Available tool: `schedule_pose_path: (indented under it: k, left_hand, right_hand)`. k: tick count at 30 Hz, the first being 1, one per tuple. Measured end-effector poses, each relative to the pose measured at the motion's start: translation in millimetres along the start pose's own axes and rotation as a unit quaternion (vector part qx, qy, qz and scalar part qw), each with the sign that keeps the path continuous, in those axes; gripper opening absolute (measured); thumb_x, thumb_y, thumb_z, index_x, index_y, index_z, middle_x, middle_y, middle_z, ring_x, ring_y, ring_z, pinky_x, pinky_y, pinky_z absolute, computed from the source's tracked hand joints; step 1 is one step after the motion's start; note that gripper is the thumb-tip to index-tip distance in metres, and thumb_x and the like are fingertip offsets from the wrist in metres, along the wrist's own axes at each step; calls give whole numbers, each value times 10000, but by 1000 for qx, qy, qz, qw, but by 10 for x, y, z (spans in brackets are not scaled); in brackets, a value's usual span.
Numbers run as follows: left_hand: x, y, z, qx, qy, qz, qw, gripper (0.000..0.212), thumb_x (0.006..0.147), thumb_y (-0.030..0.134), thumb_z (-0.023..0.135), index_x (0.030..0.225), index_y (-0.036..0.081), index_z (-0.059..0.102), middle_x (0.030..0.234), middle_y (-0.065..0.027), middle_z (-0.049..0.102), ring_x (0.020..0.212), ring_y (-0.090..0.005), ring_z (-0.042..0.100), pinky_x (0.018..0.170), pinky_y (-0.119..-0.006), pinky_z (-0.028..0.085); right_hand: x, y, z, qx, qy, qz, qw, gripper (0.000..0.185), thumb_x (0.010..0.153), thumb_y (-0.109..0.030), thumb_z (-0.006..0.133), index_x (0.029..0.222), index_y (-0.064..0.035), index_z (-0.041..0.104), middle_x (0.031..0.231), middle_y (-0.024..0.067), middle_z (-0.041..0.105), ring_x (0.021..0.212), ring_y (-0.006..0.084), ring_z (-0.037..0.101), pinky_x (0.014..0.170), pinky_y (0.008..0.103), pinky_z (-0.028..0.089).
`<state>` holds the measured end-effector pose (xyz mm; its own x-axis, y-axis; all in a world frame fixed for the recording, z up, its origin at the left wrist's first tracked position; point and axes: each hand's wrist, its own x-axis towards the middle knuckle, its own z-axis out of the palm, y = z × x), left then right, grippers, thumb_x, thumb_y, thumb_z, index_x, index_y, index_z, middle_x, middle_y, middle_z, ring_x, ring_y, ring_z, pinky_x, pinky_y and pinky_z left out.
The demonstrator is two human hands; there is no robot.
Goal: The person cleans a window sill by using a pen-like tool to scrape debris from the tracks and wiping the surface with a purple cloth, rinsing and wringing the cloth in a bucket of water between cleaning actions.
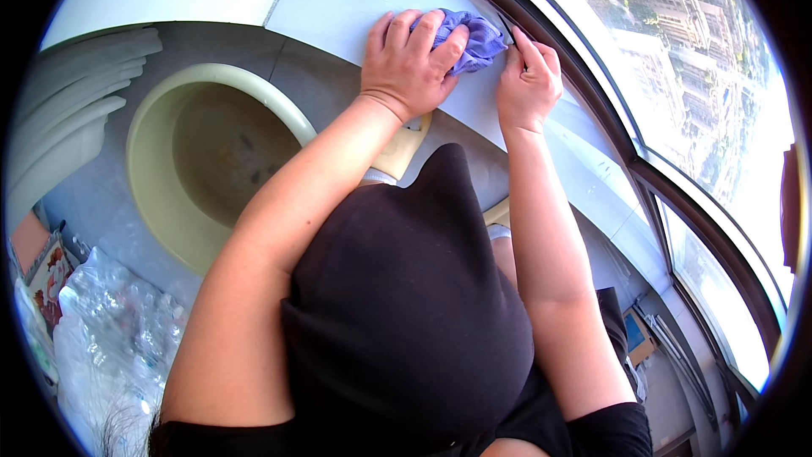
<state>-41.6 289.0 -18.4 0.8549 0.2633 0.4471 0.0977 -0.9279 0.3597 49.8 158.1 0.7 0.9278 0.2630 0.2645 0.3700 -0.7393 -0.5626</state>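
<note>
My left hand presses a crumpled purple cloth onto the white windowsill, its fingers curled over the cloth's left side. Just to the right, my right hand pinches a thin black strip or stick between thumb and index finger. The far end of this black piece reaches the joint where the sill meets the dark brown window frame. Whether it is a loose tool or part of the window seal, I cannot tell. Cloth and right fingertips are close together.
Below the sill, a large pale yellow plastic tub stands on the grey floor with murky water inside. Clear plastic bags lie at lower left, below stacked white curved pieces. Window glass curves along the right; buildings show outside.
</note>
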Motion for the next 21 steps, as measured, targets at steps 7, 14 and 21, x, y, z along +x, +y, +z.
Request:
schedule_pose_path:
  k: [7, 14, 21]
  left_hand:
    - [-5, -7, -6, 21, 2, 5, 1000, 543, 607, 288, 708, 1130, 271, 562, 1138, -23, 505, 1051, -251, 480, 895, -408, 377]
    - [-2, -1, 9, 16, 14, 5, 1000, 548, 601, 288, 714, 1127, 271, 559, 1133, -24, 507, 1044, -251, 483, 897, -412, 376]
    - [-1, -6, 10, 8, 14, 5, 1000, 561, 590, 286, 722, 1125, 268, 556, 1130, -25, 504, 1039, -250, 485, 905, -419, 375]
  right_hand:
    - [9, -88, 41, -28, -6, -1, 1000, 174, 794, -94, 650, 928, -179, 721, 851, 28, 607, 796, 217, 606, 697, 323, 500]
    - [0, -79, 28, -14, -10, 14, 1000, 168, 802, -107, 640, 928, -185, 720, 861, 23, 609, 805, 216, 610, 701, 322, 501]
    - [16, -97, 70, -18, -10, -16, 1000, 192, 802, -90, 621, 936, -187, 718, 873, 21, 612, 812, 218, 609, 708, 324, 503]
